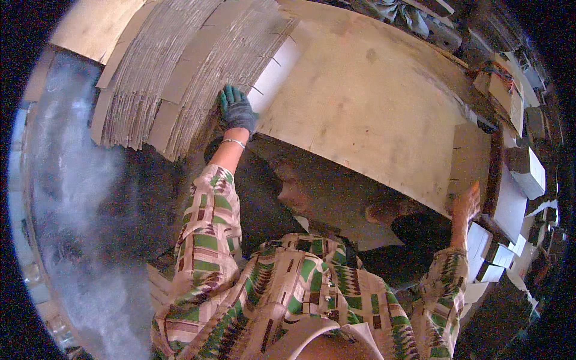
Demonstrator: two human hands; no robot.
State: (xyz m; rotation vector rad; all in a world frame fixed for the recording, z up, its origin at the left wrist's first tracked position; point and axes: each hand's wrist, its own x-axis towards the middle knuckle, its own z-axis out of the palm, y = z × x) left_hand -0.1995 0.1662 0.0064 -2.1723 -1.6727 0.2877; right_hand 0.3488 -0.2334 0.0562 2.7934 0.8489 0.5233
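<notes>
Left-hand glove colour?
Dark grey with teal-green on the fingers; the glove shows best in the head view.

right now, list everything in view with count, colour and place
board: 1, tan, centre
cardboard: too many to count, grey-brown, stacked upper left
white sheet: 1, white, at the stack's right side
card: 1, brown, board's right end
boxes: several, white, far right
plywood: 1, pale tan, top left corner
floor: 1, grey, left
shirt: 1, patterned green-brown-beige, bottom
bracelet: 1, pale, left wrist
left hand: 1, dark grey-green glove, against the cardboard
right hand: 1, bare, by the card
</notes>
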